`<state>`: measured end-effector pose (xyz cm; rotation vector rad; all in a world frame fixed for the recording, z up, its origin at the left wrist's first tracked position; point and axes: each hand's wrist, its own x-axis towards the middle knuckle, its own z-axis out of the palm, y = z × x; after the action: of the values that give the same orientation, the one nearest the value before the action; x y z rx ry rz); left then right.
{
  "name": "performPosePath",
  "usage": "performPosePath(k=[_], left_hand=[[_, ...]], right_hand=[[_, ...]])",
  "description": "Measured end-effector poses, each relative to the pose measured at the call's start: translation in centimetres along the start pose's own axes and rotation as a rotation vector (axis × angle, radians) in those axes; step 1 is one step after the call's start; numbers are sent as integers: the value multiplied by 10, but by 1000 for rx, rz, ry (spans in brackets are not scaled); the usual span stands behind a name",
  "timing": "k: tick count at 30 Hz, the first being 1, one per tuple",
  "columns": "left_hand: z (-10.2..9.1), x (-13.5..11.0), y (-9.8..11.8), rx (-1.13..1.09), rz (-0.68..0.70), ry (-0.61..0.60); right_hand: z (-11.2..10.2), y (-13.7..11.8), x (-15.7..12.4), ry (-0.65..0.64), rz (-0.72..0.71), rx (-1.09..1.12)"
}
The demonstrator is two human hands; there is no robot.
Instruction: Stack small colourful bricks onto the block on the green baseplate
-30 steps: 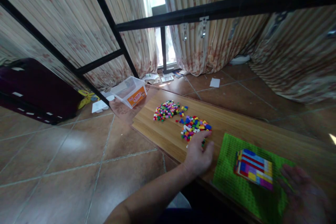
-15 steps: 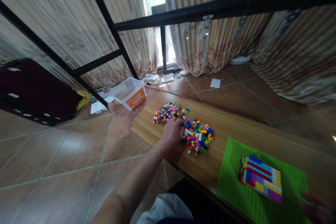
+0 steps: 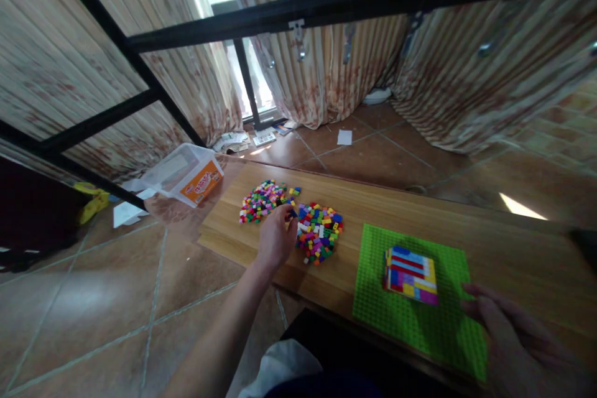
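Observation:
My left hand (image 3: 276, 237) reaches onto the wooden table (image 3: 504, 242), between two heaps of small coloured bricks. Its fingertips pinch a small dark blue brick (image 3: 291, 214) at the left edge of the nearer brick heap (image 3: 319, 231). The farther heap (image 3: 261, 199) lies just beyond the hand. My right hand (image 3: 513, 329) rests at the lower right with fingers stretched out, touching the right edge of the green baseplate (image 3: 410, 317). A flat block of coloured bricks (image 3: 411, 275) is built on the baseplate.
A clear plastic box with an orange label (image 3: 186, 175) sits at the table's left end. Papers and a calculator (image 3: 263, 137) lie on the tiled floor by the curtains. A black metal frame (image 3: 326, 3) crosses overhead. A dark suitcase (image 3: 28, 217) stands at far left.
My left hand moved from beside the baseplate leftward past the nearer heap and now pinches a brick between the heaps. My right hand has come further into view. The camera turned right.

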<state>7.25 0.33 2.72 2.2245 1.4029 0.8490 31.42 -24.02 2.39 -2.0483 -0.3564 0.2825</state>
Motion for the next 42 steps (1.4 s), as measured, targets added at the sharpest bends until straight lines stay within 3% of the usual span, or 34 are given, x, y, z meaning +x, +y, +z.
performPosePath(k=[1,4,8,13,17,19,25,32,36,39,42], left_hand=[[0,-7,9,-96,13,-11],[4,-35,48,-356,81,-87],[18,-73,99,-563,230,-280],[22,-83,125,-702,236,-394],[16,-77,131,-733,254,-506],[15,-78,133,-749,215,-505],[23,-91,138,-857,-29,-412],[24,-94,151,-1070,-319,-431],[21,-90,141,-1062,-401,-427],[21,-80,118,-913,-364,-412],[24,-63,90,-596,-156,-343]], right_hand=[[2,-11,-6,-10,40,-7],[15,-31,-27,-131,-70,137],[34,-40,-52,-365,-154,302],[35,-45,-57,-429,-76,452],[28,-41,-49,-421,-4,515],[27,-38,-48,-413,8,528],[25,-34,-53,-409,-9,545],[28,-33,-61,-349,-8,559],[16,-26,-38,-171,114,723],[-2,-19,-12,-151,205,821],[-16,-13,2,-211,281,822]])
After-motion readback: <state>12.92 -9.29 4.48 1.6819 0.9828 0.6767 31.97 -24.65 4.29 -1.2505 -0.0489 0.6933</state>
